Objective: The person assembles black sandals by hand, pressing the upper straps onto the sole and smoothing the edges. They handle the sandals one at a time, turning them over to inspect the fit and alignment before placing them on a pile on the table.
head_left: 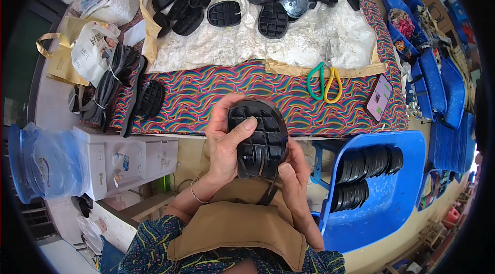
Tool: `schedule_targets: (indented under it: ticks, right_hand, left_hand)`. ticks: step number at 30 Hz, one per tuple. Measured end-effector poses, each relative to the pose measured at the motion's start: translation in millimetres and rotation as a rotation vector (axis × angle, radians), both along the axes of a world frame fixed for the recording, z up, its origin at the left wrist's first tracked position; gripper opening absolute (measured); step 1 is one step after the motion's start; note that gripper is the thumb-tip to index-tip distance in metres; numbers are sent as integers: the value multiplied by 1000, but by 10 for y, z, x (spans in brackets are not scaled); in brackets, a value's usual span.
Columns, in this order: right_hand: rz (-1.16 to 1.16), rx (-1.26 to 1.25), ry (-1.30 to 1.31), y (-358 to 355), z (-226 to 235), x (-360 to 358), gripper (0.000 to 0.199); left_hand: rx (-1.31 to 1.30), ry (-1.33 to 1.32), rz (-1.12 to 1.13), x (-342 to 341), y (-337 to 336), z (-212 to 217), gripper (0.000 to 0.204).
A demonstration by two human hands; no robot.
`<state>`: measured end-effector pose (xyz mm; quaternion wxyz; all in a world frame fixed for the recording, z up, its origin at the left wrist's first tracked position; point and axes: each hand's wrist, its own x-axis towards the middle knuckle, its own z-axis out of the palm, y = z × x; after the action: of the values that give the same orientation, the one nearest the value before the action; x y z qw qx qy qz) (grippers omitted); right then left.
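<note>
Both my hands hold one black shoe sole piece (260, 142) above my lap, its gridded hollow side facing up. My left hand (225, 142) wraps its left side, with the thumb pressed onto the grid. At the lower right edge, my right hand (295, 170) grips it between thumb and fingers. A thin dark strip (269, 191) hangs below the sole piece; whether it is attached I cannot tell. Scissors (325, 79) with one green and one yellow handle lie beyond my hands on the patterned tablecloth (206, 93). Another gridded sole piece (151, 100) rests to the left.
Several black sole pieces (224, 13) are heaped on a whitish sheet (319, 34) at the back. A phone (380, 97) lies near the table's right edge. Rows of black pieces sit inside a blue tub (381, 222) at right. Tied dark strips (111, 86) and a water dispenser (124, 163) are left.
</note>
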<state>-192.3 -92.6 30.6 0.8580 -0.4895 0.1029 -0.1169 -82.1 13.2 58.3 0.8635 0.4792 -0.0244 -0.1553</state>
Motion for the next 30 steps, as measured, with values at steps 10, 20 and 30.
schedule_targets:
  ticks: [10,20,30]
  right_hand:
    - [-116,-616,203,-21,120,43,41]
    - [-172,-761,191,-168,75,86,34]
    - [-215,-716,87,-324,235,196,36]
  left_hand:
    - [261,-495,130,-154,24,-118,42]
    - [124,-255,-12,-128,-22,-122,37]
    - [157,-281,-175,-75,-4,-116,41]
